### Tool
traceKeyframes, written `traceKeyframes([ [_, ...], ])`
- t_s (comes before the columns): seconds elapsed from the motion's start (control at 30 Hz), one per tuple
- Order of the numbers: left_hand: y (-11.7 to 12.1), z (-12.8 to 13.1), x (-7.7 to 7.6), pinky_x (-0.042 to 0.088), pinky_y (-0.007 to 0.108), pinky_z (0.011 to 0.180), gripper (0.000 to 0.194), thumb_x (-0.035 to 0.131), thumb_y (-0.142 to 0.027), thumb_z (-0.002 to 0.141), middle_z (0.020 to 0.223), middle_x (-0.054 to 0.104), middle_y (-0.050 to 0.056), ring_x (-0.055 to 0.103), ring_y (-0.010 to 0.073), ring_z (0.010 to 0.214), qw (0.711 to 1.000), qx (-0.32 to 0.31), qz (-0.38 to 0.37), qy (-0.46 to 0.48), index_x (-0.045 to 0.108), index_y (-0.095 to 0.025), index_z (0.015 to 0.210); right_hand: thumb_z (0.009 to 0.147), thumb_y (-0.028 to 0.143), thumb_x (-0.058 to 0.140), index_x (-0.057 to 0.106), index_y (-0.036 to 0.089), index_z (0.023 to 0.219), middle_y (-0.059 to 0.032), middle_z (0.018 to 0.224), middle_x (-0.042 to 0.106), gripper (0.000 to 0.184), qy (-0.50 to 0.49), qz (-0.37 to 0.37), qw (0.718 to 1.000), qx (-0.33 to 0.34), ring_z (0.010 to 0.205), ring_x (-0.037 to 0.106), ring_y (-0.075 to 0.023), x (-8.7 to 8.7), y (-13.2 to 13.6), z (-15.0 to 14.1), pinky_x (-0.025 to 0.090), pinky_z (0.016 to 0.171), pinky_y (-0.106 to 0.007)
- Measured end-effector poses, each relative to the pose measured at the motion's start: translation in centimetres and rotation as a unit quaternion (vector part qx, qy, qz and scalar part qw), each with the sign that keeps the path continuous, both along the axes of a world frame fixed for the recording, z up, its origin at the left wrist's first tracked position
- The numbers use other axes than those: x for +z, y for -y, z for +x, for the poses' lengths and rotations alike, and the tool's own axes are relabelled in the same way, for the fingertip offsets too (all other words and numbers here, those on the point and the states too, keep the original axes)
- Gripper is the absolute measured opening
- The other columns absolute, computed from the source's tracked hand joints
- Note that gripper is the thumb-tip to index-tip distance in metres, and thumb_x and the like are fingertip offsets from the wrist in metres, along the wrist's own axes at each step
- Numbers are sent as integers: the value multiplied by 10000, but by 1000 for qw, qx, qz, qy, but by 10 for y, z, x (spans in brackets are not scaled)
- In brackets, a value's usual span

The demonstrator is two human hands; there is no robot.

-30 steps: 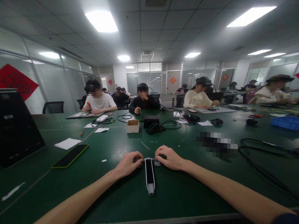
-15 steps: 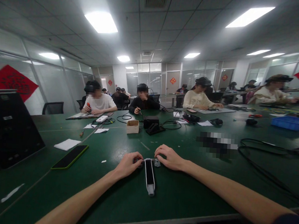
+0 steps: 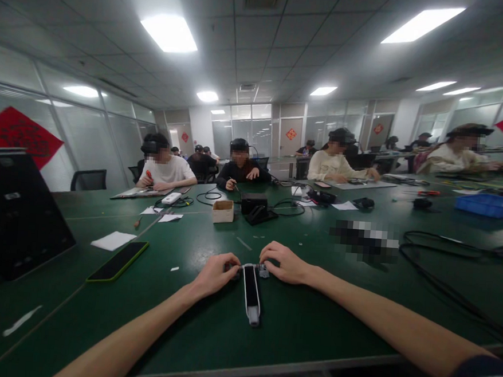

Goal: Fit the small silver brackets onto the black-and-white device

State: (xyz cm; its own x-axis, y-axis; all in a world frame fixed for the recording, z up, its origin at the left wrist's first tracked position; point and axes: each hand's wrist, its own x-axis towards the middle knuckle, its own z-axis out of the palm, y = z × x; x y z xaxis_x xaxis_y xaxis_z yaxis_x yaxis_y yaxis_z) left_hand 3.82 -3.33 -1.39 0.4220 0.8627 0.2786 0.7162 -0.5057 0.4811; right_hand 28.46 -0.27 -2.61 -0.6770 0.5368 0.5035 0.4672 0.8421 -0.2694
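A long narrow device (image 3: 251, 295), black on top with a silver rim, lies lengthwise on the green table (image 3: 320, 314) straight in front of me. My left hand (image 3: 215, 273) is curled at the left of its far end, fingers closed on a small dark part I cannot make out. At the right of that same end rests my right hand (image 3: 284, 262), fingers bent down and pinched over a small grey piece (image 3: 264, 271). Both hands touch the device's far end.
A phone in a green case (image 3: 117, 262) and a white paper (image 3: 113, 240) lie to my left, beside a black slanted panel (image 3: 12, 218). Black cables (image 3: 444, 271) loop at right. A cardboard box (image 3: 223, 212), a blue tray (image 3: 489, 205) and several seated people are farther off.
Both hands stay at the device's far end with almost no movement. A person across the table has raised a hand.
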Motion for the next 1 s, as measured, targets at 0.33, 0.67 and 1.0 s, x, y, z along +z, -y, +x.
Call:
traceKeyframes([
  [0.33, 1, -1, 0, 443, 253, 652, 202, 506, -285, 860, 838, 685, 16, 581, 149, 697, 1000, -4, 3, -12, 669, -174, 904, 862, 173, 500, 663, 146, 981, -110, 1047, 616, 203, 97, 57, 985, -130, 962, 535, -218, 6, -16, 9, 430, 844, -364],
  [0.67, 0, -2, -7, 449, 267, 689, 183, 501, -252, 863, 889, 670, 28, 592, 158, 746, 996, -14, 75, -53, 621, -182, 983, 833, 80, 488, 610, 93, 1075, -183, 1062, 596, 271, 264, -73, 890, -364, 979, 579, -269, 8, -44, 56, 455, 766, -330],
  [1.0, -1, -3, -10, 465, 282, 711, 183, 501, -230, 860, 918, 662, 20, 600, 152, 737, 992, 2, 125, -22, 602, -191, 1007, 891, 136, 466, 601, 108, 1064, -146, 1056, 568, 221, 158, 3, 959, -234, 951, 563, -219, 8, -28, 28, 477, 790, -302],
])
